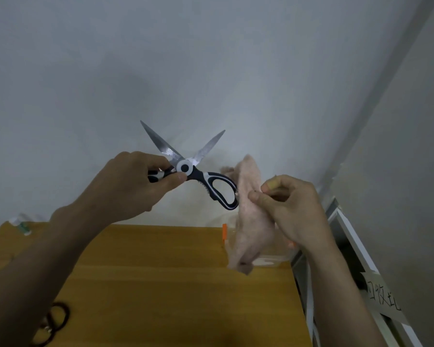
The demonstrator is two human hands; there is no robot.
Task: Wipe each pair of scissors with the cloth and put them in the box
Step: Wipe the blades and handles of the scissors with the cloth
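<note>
Spanning both hands, open scissors.

Scissors showing black-and-white handles, white pivot disc, silver-grey blades; cloth looking pale pink; table glowing yellow-orange wood grain; clear box carrying orange clip; wall reading flat grey-white.

Two hands are showing above the yellow wooden desk: a left hand and a right hand. One pair of black-and-white-handled steel scissors and one pale pink cloth are hanging over the desk. One clear plastic box with orange clips is sitting on the desk's far right corner.
</note>
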